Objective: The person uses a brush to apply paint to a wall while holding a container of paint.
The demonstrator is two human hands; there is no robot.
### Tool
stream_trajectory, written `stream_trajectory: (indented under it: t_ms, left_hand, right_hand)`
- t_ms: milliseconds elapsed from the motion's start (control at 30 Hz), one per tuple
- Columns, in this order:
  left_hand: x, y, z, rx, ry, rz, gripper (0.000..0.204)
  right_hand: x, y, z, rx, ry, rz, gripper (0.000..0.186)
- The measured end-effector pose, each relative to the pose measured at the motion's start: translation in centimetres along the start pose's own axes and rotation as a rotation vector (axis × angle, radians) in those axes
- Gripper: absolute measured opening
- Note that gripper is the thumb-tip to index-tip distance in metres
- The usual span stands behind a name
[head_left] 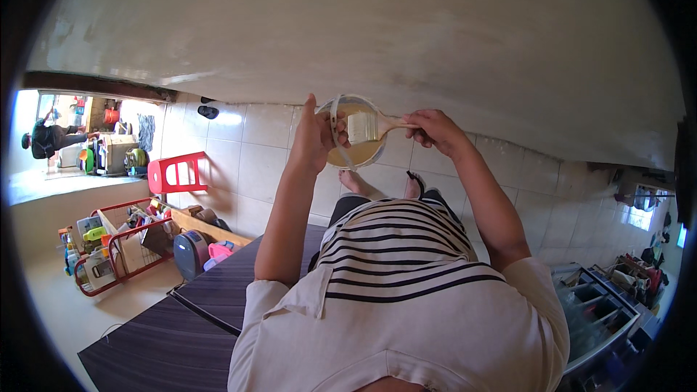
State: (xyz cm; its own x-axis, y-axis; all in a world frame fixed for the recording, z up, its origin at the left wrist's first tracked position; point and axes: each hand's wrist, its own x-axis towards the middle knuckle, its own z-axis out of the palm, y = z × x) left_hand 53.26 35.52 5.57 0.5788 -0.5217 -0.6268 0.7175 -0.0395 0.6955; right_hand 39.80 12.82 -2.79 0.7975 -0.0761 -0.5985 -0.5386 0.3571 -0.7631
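Note:
A white bucket (339, 156) of pale yellow liquid is held up above my bare feet, in front of the smooth plastered wall (385, 29). My left hand (316, 134) grips the bucket at its left side, by the white handle, with the thumb sticking up. A wide paintbrush (361, 128) with pale, coated bristles lies across the bucket's opening, with its bristles near my left fingertips. My right hand (435, 129), to the right of the bucket, is closed on the brush's wooden handle. The bristle tips' contact with the bucket or fingers is unclear.
A red stool (177, 174), red wire rack (120, 261) of items and dark-topped table (167, 334) stand left. Slippers (208, 112) lie on the tiled floor (254, 125). A person (45, 138) is in the left doorway. A glass-topped unit (595, 308) stands lower right.

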Motion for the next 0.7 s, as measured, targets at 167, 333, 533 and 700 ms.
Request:
stream_trajectory:
  t_ms: [167, 333, 533, 700]
  left_hand:
    - [-0.1, -0.3, 0.3, -0.006, 0.007, 0.012, 0.066]
    - [-0.2, -0.2, 0.6, 0.003, 0.003, -0.005, 0.066]
    - [-0.7, 0.0, 1.7, -0.003, -0.010, -0.022, 0.067]
    - [-0.9, 0.1, 2.9, 0.021, -0.033, -0.031, 0.068]
  right_hand:
    - [-0.9, 2.0, -0.9, 0.155, -0.036, -0.012, 0.026]
    - [-1.5, 3.5, -1.1, 0.216, -0.027, -0.045, 0.025]
    - [-2.5, 4.6, -1.3, 0.250, -0.039, -0.073, 0.027]
    - [-4.1, 5.5, -2.0, 0.385, -0.070, -0.096, 0.031]
